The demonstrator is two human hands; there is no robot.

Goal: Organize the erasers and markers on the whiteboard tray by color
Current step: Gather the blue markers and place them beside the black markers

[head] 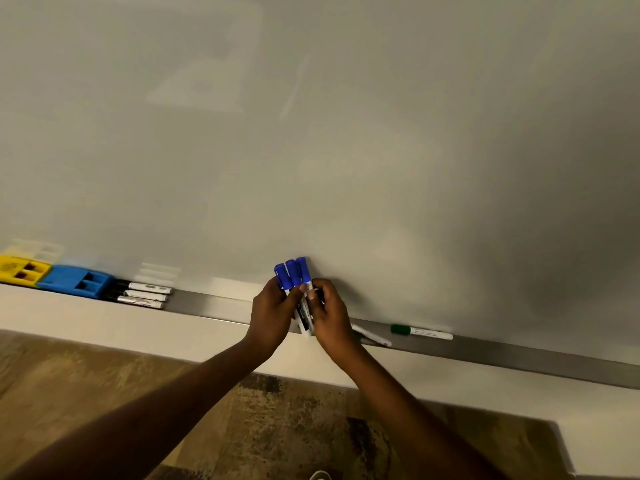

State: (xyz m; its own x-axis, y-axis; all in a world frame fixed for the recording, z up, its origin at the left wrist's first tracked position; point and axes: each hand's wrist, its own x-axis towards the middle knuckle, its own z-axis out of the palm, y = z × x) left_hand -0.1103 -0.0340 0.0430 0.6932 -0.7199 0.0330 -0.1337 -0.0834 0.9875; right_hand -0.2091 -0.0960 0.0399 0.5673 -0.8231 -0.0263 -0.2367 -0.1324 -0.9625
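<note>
Three blue-capped markers (294, 273) stand bunched with caps up, just above the metal tray (207, 303). My left hand (272, 313) and my right hand (330, 315) both grip this bundle from either side. At the tray's left end sit a yellow eraser (22, 270) and a blue eraser (74, 281), then three black-capped markers (142, 295) lying side by side. To the right of my hands a green-capped marker (420, 331) lies on the tray. Another marker (372, 337) lies partly hidden behind my right wrist.
The whiteboard (346, 133) fills the upper view. A white wall strip (104, 327) runs below the tray, with patterned brown floor (277, 427) underneath. A stretch of tray (519, 355) extends bare to the right.
</note>
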